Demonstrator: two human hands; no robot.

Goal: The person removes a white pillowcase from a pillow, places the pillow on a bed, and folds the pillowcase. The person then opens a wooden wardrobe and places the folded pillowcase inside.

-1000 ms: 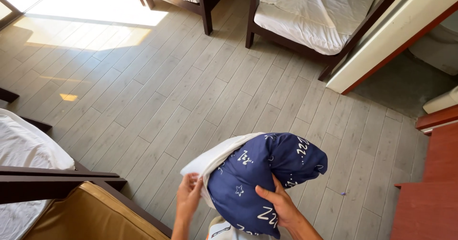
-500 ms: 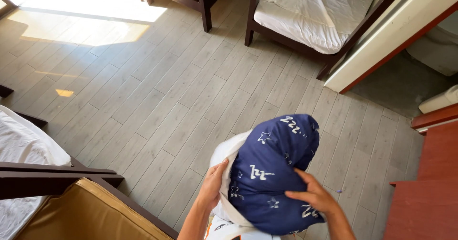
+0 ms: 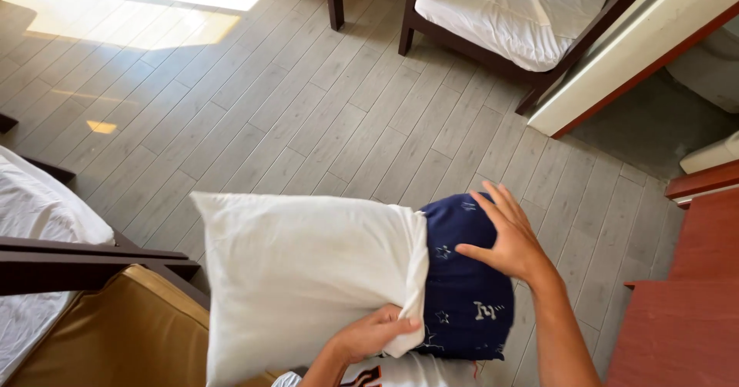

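A navy pillow with white star prints (image 3: pixel 466 295) sticks out of the right end of a white pillowcase (image 3: pixel 300 279) held flat in front of me. My left hand (image 3: pixel 373 333) grips the pillowcase's open edge at its lower corner. My right hand (image 3: pixel 508 237) lies spread on the exposed navy end of the pillow, fingers apart, palm pressing it.
A grey plank floor (image 3: pixel 292 118) lies below. One dark-framed bed with a white mattress (image 3: pixel 516 14) stands at the back, another bed (image 3: pixel 38 225) at the left. There is a tan cushion (image 3: pixel 115 333) at the lower left and a red step (image 3: pixel 685 318) on the right.
The white pillowcase has been drawn over most of the navy pillow, which was bunched up and mostly bare before. The pillow now lies flat and wide, and my right hand moved to its exposed end.
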